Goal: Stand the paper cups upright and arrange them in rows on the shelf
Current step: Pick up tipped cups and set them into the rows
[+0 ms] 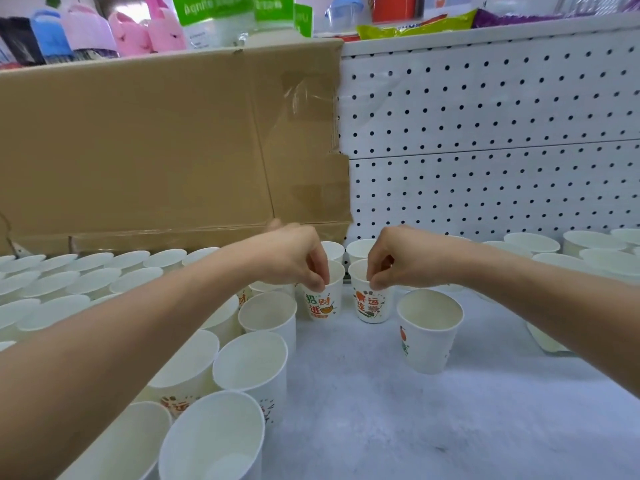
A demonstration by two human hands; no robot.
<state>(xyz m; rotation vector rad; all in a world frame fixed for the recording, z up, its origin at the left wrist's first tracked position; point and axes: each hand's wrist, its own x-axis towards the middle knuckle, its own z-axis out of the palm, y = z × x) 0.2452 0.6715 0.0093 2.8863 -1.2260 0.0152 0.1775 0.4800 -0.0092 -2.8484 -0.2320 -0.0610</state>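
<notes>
Head view: left hand [294, 258] pinches the rim of a white printed paper cup [323, 299]; right hand [405, 258] pinches its twin [372, 303]. Both cups upright, axes vertical, directly beneath the fingers, apparently resting on the white shelf [381, 410] mid-row.

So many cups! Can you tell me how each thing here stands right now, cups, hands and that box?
Left hand: pinching a cup's rim.
Left held cup: upright, empty.
Right hand: pinching a cup's rim.
Right held cup: upright, empty.
Lone cup: upright, empty, standing apart.
Cups on the left: upright, in rows.
Cardboard box: flattened, leaning against the back panel.
</notes>
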